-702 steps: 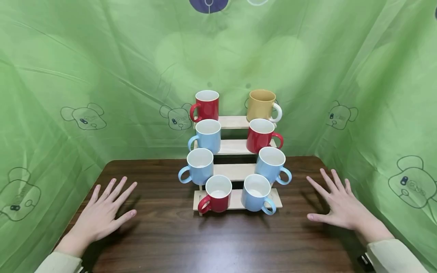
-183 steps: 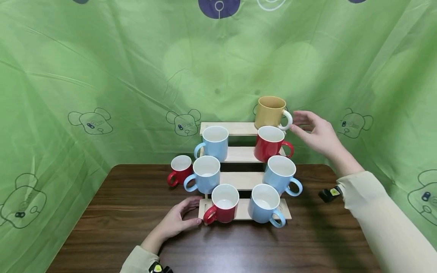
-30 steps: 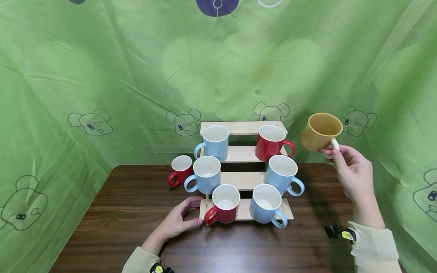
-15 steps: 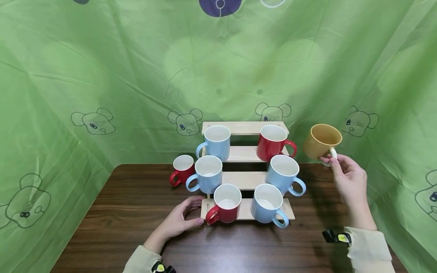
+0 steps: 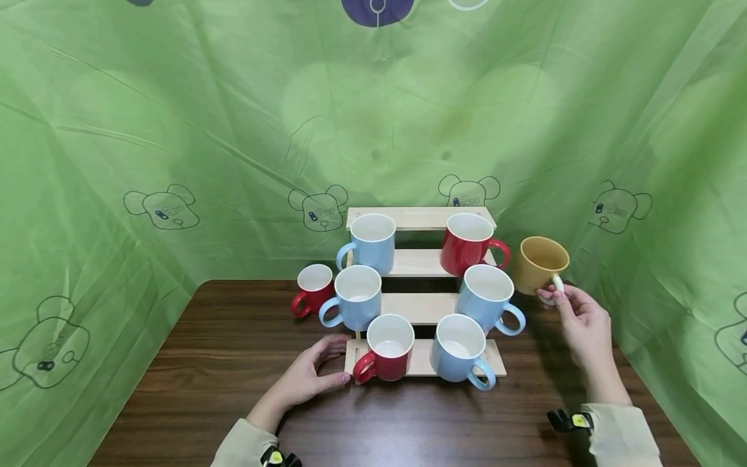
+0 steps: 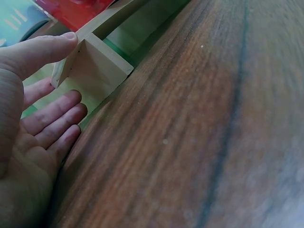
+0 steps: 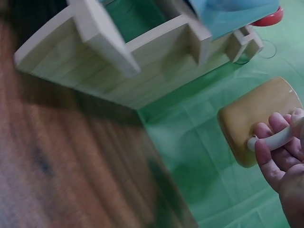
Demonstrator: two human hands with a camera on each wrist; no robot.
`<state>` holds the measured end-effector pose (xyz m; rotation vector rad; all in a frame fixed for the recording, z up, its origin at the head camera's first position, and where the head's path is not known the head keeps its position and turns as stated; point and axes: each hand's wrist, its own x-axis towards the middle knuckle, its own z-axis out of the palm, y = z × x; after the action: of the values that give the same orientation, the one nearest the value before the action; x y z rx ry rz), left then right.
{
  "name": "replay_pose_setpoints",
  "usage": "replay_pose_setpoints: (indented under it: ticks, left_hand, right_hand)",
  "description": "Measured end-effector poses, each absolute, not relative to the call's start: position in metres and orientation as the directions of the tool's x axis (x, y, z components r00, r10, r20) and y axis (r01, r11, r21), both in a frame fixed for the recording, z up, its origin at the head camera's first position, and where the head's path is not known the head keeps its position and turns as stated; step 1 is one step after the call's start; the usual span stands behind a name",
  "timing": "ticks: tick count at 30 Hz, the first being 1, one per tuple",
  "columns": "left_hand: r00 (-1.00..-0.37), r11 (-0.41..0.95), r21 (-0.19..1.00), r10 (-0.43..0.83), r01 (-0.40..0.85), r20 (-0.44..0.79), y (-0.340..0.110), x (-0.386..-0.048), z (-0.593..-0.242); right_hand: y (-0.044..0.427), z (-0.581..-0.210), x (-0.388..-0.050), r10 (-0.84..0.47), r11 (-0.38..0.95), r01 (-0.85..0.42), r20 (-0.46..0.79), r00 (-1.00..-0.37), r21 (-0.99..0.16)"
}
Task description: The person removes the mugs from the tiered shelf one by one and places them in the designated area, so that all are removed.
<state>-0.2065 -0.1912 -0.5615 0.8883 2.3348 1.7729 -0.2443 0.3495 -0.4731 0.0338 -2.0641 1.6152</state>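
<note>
My right hand (image 5: 586, 324) pinches the white handle of a yellow mug (image 5: 533, 269), held in the air to the right of a stepped wooden rack (image 5: 420, 308). In the right wrist view the mug's yellow side (image 7: 256, 111) shows apart from the rack's side panel. At the rack's lower left end, my left hand (image 5: 306, 375) holds the bottom shelf between thumb and index finger. The left wrist view shows the shelf end (image 6: 90, 66) there, the other fingers loosely extended. A red mug (image 5: 315, 289) stands on the table behind that hand, left of the rack.
Bottom shelf: a red mug (image 5: 390, 347) and a light blue mug (image 5: 458, 348). Above them are two light blue mugs, then a light blue (image 5: 373, 244) and a red one (image 5: 465, 245). The top shelf (image 5: 421, 219) is bare. Green curtains (image 5: 233, 130) surround the wooden table (image 5: 192, 389).
From the top shelf's right end, the yellow mug was lifted off to the right, and it now sinks lower. Earlier, the red mug left the top shelf for the table. The left hand came to the rack.
</note>
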Motion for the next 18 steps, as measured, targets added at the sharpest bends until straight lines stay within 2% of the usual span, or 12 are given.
replay_pose_setpoints:
  ticks: [4, 18]
  left_hand:
    - [-0.826, 0.165, 0.900, 0.490, 0.403, 0.280, -0.191, -0.207, -0.561]
    - [-0.834, 0.169, 0.905, 0.480, 0.391, 0.271, -0.191, -0.205, -0.558]
  right_hand:
    - [0.351, -0.481, -0.244, 0.248, 0.366, -0.322, 0.425, -0.870, -0.873]
    - [0.344, -0.502, -0.243, 0.237, 0.414, -0.301, 0.421, -0.876, -0.859]
